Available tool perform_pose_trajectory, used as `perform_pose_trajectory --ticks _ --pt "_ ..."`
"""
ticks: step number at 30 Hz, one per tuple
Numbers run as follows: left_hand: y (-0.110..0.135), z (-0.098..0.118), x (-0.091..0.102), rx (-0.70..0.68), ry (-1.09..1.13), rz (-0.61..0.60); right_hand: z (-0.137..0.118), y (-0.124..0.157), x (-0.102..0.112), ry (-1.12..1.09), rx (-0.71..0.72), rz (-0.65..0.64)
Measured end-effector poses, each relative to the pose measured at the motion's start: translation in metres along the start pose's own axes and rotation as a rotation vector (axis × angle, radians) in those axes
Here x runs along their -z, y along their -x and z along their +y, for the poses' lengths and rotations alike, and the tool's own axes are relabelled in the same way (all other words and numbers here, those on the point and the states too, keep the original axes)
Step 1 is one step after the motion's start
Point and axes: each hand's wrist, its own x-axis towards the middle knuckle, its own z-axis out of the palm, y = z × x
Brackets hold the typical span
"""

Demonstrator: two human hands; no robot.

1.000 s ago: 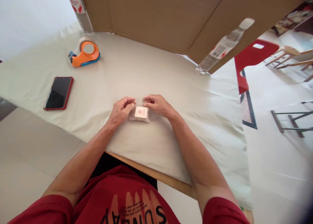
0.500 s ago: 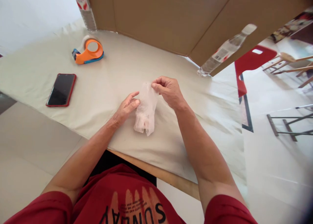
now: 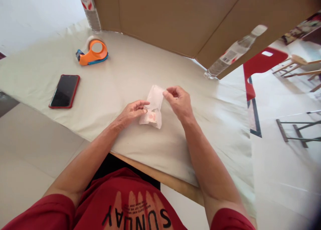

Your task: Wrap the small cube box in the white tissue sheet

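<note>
A small translucent white plastic bag (image 3: 155,98) is between my hands, over the cloth-covered table. In its lower part sits a pale item with reddish print (image 3: 152,116), too small to read. My left hand (image 3: 131,113) grips the bag's left side, its thumb on the front and its index finger stretched along the edge. With thumb and fingertips, my right hand (image 3: 179,101) pinches the bag's upper right edge. Its other fingers are curled and partly hidden.
An orange and blue tape dispenser (image 3: 94,52) and a red-cased phone (image 3: 64,91) lie to the left. A cardboard panel (image 3: 160,19) stands at the back, with a plastic bottle (image 3: 90,12) at its left and another bottle (image 3: 235,52) leaning at right. Beyond is a red chair (image 3: 263,63).
The bag's bottom has come up, and the printed item now shows. My right hand has shifted slightly right and down; my left hand has moved a little right and down.
</note>
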Motion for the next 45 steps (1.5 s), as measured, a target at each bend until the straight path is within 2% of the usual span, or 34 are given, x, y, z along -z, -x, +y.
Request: perform_pose_trajectory --ticks 4,7,9,13,16,21,24,26,29,32,36,39,42,43,45 --pt "0.001 0.003 -0.001 0.04 -0.047 0.081 -0.012 0.032 -0.006 0.258 0.037 -0.141" --pt "0.0 0.002 -0.003 0.033 -0.071 0.205 0.0 0.034 -0.004 0.342 0.007 -0.146" --pt "-0.001 0.0 -0.004 0.013 -0.075 0.276 0.015 0.029 0.002 0.277 -0.022 -0.112" --pt "-0.002 -0.004 -0.004 -0.021 -0.1 0.354 0.041 0.029 0.008 -0.077 -0.121 -0.088" --pt "-0.002 -0.005 -0.004 -0.06 -0.144 0.329 0.047 0.034 0.004 -0.246 -0.196 -0.075" --pt "0.0 -0.003 -0.011 -0.196 -0.382 0.297 0.047 0.038 -0.002 -0.329 -0.212 -0.061" --pt "0.001 -0.004 -0.013 -0.208 -0.484 0.328 0.049 0.038 -0.003 -0.253 -0.173 -0.031" --pt "0.001 -0.005 -0.01 -0.185 -0.425 0.379 0.051 0.038 -0.002 -0.136 -0.137 0.011" --pt "-0.002 -0.006 -0.002 -0.14 -0.282 0.518 0.051 0.039 0.0 0.073 -0.111 0.048" --pt "-0.004 -0.006 0.005 -0.089 -0.245 0.627 0.048 0.04 0.002 0.243 -0.137 0.04" --pt "-0.008 -0.008 0.009 -0.097 -0.313 0.671 0.047 0.039 0.004 0.404 -0.188 0.003" --pt "-0.008 -0.01 0.007 -0.206 -0.402 0.737 0.043 0.04 0.008 0.42 -0.124 0.054" --pt "-0.001 -0.007 0.002 -0.447 -0.6 0.777 0.027 0.043 0.013 0.328 0.059 0.15" --pt "0.003 -0.005 0.001 -0.551 -0.671 0.758 0.019 0.045 0.015 0.279 0.136 0.151" --pt "0.009 -0.001 -0.003 -0.716 -0.769 0.654 0.002 0.048 0.015 0.171 0.269 0.062"
